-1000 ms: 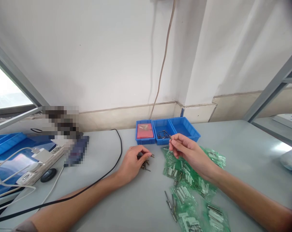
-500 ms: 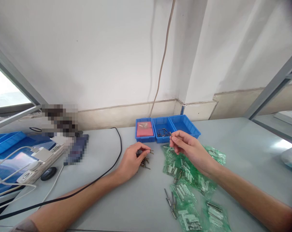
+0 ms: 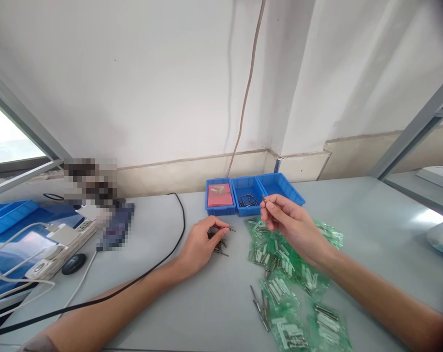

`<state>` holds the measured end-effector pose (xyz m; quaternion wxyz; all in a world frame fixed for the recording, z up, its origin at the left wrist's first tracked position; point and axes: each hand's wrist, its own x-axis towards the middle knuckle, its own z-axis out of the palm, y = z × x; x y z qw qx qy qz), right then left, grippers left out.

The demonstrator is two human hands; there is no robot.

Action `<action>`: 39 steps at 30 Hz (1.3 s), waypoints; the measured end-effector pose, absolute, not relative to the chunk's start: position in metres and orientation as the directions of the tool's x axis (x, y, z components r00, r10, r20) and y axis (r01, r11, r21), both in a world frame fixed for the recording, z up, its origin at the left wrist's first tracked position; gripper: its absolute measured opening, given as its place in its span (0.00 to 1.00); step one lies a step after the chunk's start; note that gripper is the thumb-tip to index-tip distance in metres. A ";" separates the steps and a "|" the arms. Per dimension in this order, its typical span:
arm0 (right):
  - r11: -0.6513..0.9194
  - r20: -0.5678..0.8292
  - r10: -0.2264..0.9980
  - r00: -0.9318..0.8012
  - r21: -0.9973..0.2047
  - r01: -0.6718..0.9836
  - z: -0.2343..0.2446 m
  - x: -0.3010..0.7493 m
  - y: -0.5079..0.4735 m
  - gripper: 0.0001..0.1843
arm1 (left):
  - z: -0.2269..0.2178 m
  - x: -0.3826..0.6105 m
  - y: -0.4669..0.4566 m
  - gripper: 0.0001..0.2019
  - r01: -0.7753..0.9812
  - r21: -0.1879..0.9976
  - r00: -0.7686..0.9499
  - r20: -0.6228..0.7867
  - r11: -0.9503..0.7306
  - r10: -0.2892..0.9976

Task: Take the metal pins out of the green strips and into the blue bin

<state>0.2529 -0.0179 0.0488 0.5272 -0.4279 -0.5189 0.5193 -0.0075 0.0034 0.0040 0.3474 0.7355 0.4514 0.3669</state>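
My left hand (image 3: 203,242) is closed in a pinch on small metal pins (image 3: 232,229), their ends poking out past the fingertips. Under its fingers a loose pile of similar pins (image 3: 221,247) lies on the table, partly hidden by the hand. My right hand (image 3: 293,222) pinches one short metal pin (image 3: 264,198) between thumb and fingers, just in front of the blue bins. Below that hand spread several green-tinted plastic bags (image 3: 278,291) holding metal pins and white strips. More pins lie in the middle blue bin (image 3: 256,184).
A left blue bin (image 3: 220,211) holds a red sheet with a small clear bag; another blue bin (image 3: 280,190) stands to the right. Longer metal rods (image 3: 258,309) lie near the bags. A black cable (image 3: 151,268) crosses my left forearm. A power strip (image 3: 62,247) is at left.
My right hand has shifted slightly right with its pin, a little away from the middle bin. The left hand stays nearly still, and the pins in its fingertips have turned a little.
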 end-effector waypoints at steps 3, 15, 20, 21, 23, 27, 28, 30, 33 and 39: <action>0.093 0.101 0.992 -0.074 -0.991 -0.100 0.049 0.253 -0.018 0.17 | 0.002 -0.008 0.004 0.08 0.386 0.842 0.338 0.251 -0.377 0.907; 0.090 0.102 0.988 -0.118 -0.990 -0.105 0.043 0.253 -0.015 0.15 | 0.003 -0.008 0.003 0.07 0.396 0.826 0.351 0.267 -0.401 0.897; 0.090 0.102 0.987 -0.128 -0.991 -0.094 0.043 0.253 -0.015 0.15 | 0.010 -0.006 0.001 0.06 0.449 0.795 0.353 0.261 -0.407 0.898; 0.088 0.099 0.987 -0.128 -0.992 -0.094 0.043 0.253 -0.016 0.15 | 0.011 -0.006 0.001 0.06 0.456 0.793 0.353 0.256 -0.404 0.900; 0.083 0.095 0.987 -0.127 -0.992 -0.093 0.044 0.253 -0.016 0.15 | 0.012 -0.006 0.001 0.07 0.469 0.789 0.356 0.242 -0.397 0.903; 0.078 0.090 0.988 -0.128 -0.992 -0.095 0.044 0.252 -0.017 0.15 | 0.011 -0.005 0.001 0.11 0.496 0.766 0.375 0.235 -0.409 0.897; 0.077 0.089 0.987 -0.130 -0.993 -0.094 0.045 0.252 -0.017 0.15 | 0.010 -0.006 0.001 0.12 0.500 0.759 0.376 0.245 -0.418 0.894; 0.076 0.088 0.987 -0.133 -0.993 -0.095 0.045 0.252 -0.017 0.16 | 0.009 -0.006 0.001 0.14 0.503 0.742 0.379 0.270 -0.442 0.885; 0.058 0.078 0.986 -0.145 -0.989 -0.137 0.046 0.252 -0.017 0.17 | 0.010 -0.006 0.001 0.15 0.498 0.716 0.404 0.307 -0.489 0.862; -0.070 0.019 0.970 -0.243 -0.933 -0.352 0.045 0.252 -0.014 0.15 | 0.012 -0.006 0.003 0.22 0.534 0.646 0.446 0.333 -0.546 0.831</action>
